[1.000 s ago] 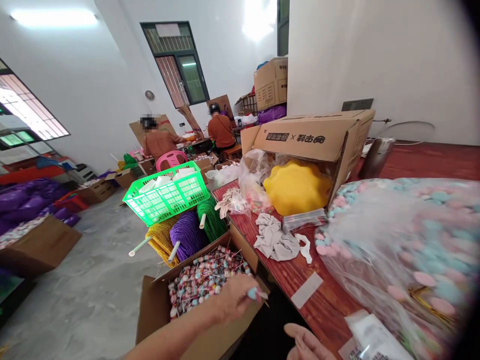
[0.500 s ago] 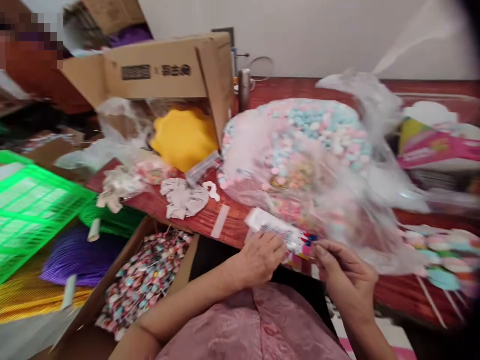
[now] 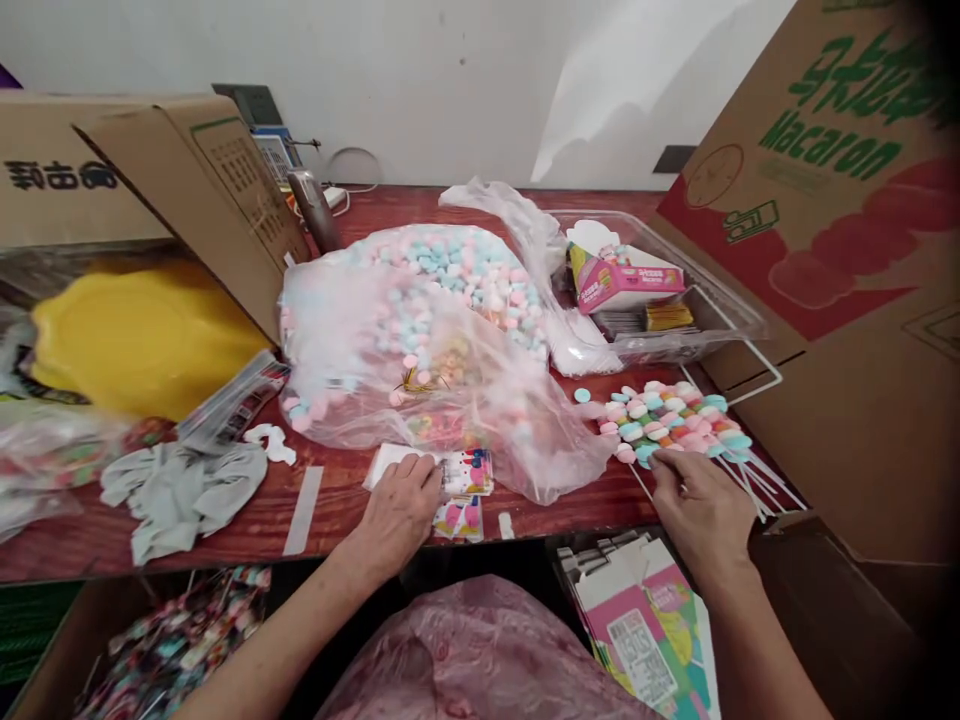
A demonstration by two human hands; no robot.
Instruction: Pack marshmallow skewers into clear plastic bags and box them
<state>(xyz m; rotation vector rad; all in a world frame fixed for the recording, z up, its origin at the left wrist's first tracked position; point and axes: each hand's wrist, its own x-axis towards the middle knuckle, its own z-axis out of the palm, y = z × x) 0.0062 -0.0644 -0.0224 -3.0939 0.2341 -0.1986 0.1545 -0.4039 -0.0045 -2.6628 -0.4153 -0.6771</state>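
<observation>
My left hand (image 3: 397,512) rests on a small stack of printed clear packets (image 3: 457,478) at the front edge of the red table (image 3: 352,500), fingers curled over them. My right hand (image 3: 697,505) reaches to a pile of pastel candy sticks (image 3: 671,420) on the right, fingertips pinched at the pile's near edge. Between the hands bulges a big clear bag of pink, blue and white candies (image 3: 435,330).
A clear tray (image 3: 675,300) with a pink box stands behind the candy sticks. A large Macaron carton (image 3: 847,230) walls off the right. At left lie a yellow tub (image 3: 142,335), grey gloves (image 3: 176,490) and an open carton (image 3: 187,190). Flat pink boxes (image 3: 637,620) sit below the table.
The view swung right from the room to the table. My left hand left the box of lollipops and came onto the packets. My right hand moved from the packets to the candy sticks.
</observation>
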